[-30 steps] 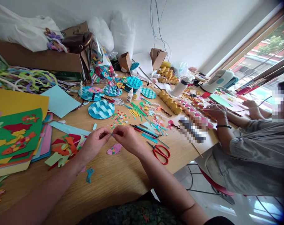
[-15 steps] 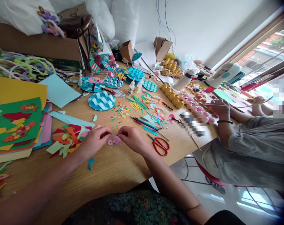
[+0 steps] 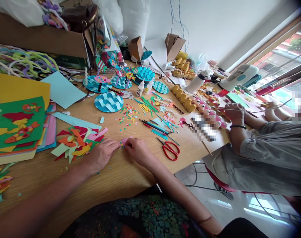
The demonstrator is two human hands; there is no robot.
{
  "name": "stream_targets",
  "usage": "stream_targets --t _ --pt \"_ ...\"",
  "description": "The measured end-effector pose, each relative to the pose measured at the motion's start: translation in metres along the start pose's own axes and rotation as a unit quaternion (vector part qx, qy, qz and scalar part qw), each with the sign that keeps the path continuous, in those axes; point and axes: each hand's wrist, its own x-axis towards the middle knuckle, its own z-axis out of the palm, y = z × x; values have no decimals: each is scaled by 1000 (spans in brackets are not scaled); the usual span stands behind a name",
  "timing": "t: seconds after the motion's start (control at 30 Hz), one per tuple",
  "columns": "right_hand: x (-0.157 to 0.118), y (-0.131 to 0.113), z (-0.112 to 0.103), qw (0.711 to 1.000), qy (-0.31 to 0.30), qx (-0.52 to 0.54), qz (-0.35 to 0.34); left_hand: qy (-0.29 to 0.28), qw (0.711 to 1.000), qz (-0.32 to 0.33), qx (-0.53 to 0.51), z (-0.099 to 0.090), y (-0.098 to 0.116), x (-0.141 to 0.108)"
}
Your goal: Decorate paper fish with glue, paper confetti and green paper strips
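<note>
A small pink paper fish (image 3: 122,143) with coloured dots is between my two hands, low over the table, largely covered by fingers. My left hand (image 3: 102,154) has its fingers pressed together at the fish's left edge. My right hand (image 3: 138,150) pinches the other end with curled fingers. Just left of my left hand lies a heap of coloured paper scraps (image 3: 77,140). Beyond my hands are scattered paper dots (image 3: 128,114). Red-handled scissors (image 3: 170,149) lie to the right of my right hand, beside several pencils (image 3: 154,126).
Blue wave-patterned discs (image 3: 108,102) and glue bottles (image 3: 140,88) stand farther back. Stacked coloured paper (image 3: 16,125) lies at left, below pipe cleaners (image 3: 23,62). Yellow egg-carton strips (image 3: 183,98) lie to the right, near another person's hand (image 3: 233,111).
Both hands have closed in on the paper fish, which was more exposed between them before. My left hand has flattened and lowered; the blue scrap near it is now mostly hidden.
</note>
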Motion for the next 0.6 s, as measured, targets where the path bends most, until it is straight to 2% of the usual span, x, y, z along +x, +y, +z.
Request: stream_targets --t 0.3,0.6 --pt "-1 -3 -2 1000 -4 -9 12 -3 999 22 28 3 -5 -4" --pt "-1 -6 -1 999 -15 -28 28 6 987 90 130 5 -7 -6"
